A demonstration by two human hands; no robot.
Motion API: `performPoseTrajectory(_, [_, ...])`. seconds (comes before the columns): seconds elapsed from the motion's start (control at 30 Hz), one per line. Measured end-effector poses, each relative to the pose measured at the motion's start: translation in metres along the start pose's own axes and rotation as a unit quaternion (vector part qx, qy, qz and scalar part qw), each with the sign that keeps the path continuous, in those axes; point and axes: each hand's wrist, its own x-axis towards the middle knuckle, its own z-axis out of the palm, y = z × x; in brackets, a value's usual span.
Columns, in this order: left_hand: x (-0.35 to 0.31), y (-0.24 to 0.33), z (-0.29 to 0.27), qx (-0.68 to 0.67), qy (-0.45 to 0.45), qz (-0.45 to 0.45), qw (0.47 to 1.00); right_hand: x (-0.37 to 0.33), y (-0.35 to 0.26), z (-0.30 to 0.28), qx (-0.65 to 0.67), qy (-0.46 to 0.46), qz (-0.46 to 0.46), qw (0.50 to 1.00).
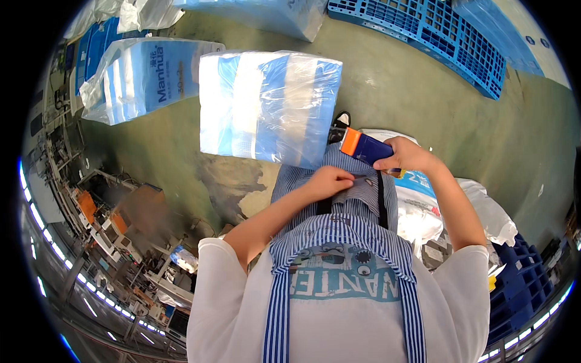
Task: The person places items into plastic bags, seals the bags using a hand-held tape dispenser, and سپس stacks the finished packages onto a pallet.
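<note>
My right hand (409, 156) is closed around an orange and dark blue handheld tool (370, 149), whose orange end points left toward the pack. My left hand (329, 183) rests at the front of my blue-and-white striped apron (357, 204), its fingers curled in against the cloth. What those fingers hold, if anything, is hidden. Just beyond my left hand stands a large blue-and-white pack (269, 106) wrapped in clear plastic. Its near right corner reaches the apron, and the tool is close to its right side.
Another plastic-wrapped pack (151, 75) lies at the far left. Blue plastic pallets (423, 30) stand at the far right, with a dark blue pallet stack (520, 290) near right. White plastic sacks (417, 212) lie beside my right arm. Cluttered workbenches (130, 224) run along the left.
</note>
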Motion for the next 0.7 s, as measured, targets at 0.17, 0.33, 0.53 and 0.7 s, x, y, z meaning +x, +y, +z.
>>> performPoseTrajectory(0.17, [0.039,0.02,0.059,-0.091,-0.043,0.048,0.994,0.008,0.022,0.012,0.222,-0.017,-0.031,0.974])
performPoseTrajectory(0.33, [0.045,0.037,0.067,-0.088,0.006,0.009,0.996,0.005,0.018,0.015,0.252,0.031,-0.031,0.967])
performPoseTrajectory(0.53, [0.045,0.041,0.083,-0.062,0.064,0.079,0.993,0.015,-0.004,0.007,-0.057,-0.033,-0.017,0.998])
performPoseTrajectory(0.7, [0.009,0.065,0.026,0.038,-0.055,0.085,0.994,-0.005,-0.022,-0.007,-0.146,-0.056,0.02,0.988])
